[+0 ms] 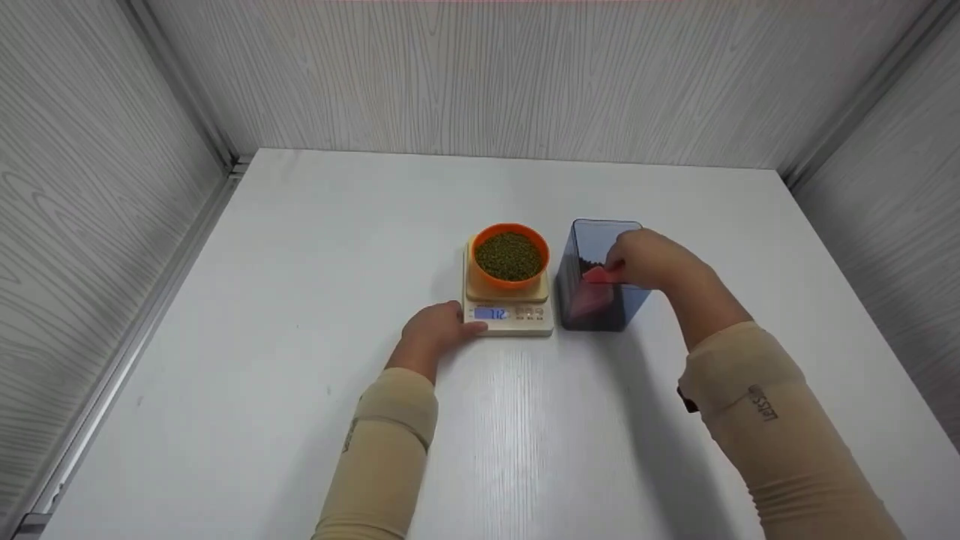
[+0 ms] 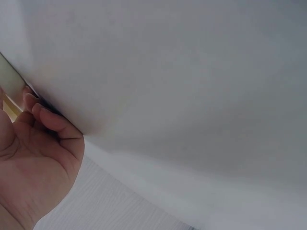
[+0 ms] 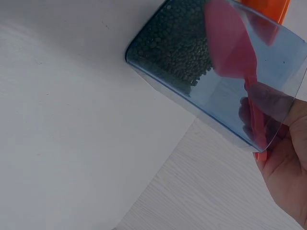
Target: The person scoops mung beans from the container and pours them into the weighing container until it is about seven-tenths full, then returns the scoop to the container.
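Note:
A kitchen scale (image 1: pixel 532 328) carries an orange bowl (image 1: pixel 511 284) filled with small green beans (image 1: pixel 508 256); its lit display (image 1: pixel 491 313) shows digits that look like 712. My left hand (image 1: pixel 435 328) grips the scale's front left corner, thumb at the front by the display and fingers along the left side. Inside a see-through bluish container (image 1: pixel 600 234), my right hand (image 1: pixel 652 259) holds a red scoop (image 3: pixel 230 43) by its handle. The scoop's head points down toward the dark green beans (image 3: pixel 168 43) at the bottom, seen through the wall.
The container stands just right of the scale on a white table (image 1: pixel 337 240). Pale wood-grain panels (image 1: pixel 480 82) rise behind the table and at both sides. Beige sleeves cover both forearms.

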The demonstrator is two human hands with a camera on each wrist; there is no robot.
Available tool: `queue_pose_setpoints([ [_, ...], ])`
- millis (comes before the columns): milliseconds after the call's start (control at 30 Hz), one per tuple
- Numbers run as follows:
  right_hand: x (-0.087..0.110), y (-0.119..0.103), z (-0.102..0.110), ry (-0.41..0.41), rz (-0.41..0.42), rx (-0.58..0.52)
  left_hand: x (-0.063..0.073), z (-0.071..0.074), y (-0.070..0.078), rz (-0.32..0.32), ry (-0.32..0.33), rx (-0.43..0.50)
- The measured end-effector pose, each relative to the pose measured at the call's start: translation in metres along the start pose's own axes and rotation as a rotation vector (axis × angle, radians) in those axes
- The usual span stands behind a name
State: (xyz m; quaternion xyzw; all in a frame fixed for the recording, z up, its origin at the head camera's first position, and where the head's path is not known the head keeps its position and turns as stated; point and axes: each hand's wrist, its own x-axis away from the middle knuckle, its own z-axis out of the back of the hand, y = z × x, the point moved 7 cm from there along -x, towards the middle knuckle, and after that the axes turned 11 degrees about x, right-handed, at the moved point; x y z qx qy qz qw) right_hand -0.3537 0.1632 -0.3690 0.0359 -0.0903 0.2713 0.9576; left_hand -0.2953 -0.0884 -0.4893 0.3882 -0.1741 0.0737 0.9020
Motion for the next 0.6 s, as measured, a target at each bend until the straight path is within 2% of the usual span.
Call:
queue_pose_setpoints([
  [167, 0.000, -0.002, 0.001, -0.006, 0.015, 0.029, 0.002, 0.001, -0.001, 0.011, 0.000, 0.012],
  [400, 0.001, 0.002, 0.008, -0.024, -0.007, 0.041, 0.003, 0.001, -0.005, 0.011, -0.015, 0.041],
  [500, 0.004, 0.007, 0.017, 0.037, -0.035, 0.036, 0.004, 0.001, -0.007, 0.029, -0.042, 0.078],
  [600, 0.007, 0.016, 0.029, 0.158, -0.111, 0.066, 0.006, 0.003, -0.009, 0.060, -0.088, 0.089],
])
